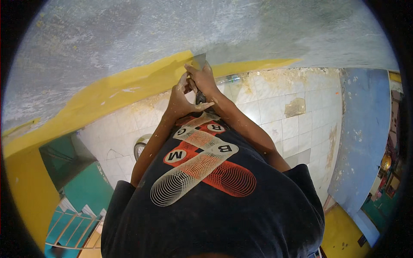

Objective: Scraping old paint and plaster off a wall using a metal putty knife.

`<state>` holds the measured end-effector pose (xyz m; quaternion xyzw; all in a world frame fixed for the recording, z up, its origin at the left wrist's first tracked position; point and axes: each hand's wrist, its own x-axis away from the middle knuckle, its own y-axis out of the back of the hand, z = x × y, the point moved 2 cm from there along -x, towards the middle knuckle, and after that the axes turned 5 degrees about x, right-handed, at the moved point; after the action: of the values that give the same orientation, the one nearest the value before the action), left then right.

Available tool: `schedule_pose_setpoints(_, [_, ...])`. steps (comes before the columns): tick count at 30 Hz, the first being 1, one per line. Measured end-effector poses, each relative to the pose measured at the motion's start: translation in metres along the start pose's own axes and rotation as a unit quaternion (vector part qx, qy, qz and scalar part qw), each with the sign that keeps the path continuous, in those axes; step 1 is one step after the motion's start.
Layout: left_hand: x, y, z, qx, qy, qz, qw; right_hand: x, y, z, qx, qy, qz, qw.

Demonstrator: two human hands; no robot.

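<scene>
Both hands are together at the wall, around a scraper (199, 61) with a flat grey blade and a dark handle. The blade lies against the wall where its yellow band (170, 64) meets the patchy grey area (129, 34). Higher up on the tool is my right hand (204, 81), its fingers closed near the blade. Below it, my left hand (180, 98) curls around the handle, with its thumb stretched across the lower end. Pale smudges mark the fingers. Part of the handle is hidden by the hands.
Pale tiles (275, 107) cover the floor, with brown stains along the wall's foot. A clear object (232, 78) lies there. A blue wall (365, 129) stands at the right. To the left are a wheel-like round thing (140, 148) and a teal surface (88, 187).
</scene>
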<state>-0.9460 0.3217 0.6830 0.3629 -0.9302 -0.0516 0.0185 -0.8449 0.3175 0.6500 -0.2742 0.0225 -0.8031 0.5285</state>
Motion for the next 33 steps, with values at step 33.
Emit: schedule_pose_setpoints(33, [-0.028, -0.096, -0.003, 0.657, 0.180, -0.273, 0.679, -0.008, 0.045, 0.009, -0.052, -0.143, 0.027, 0.988])
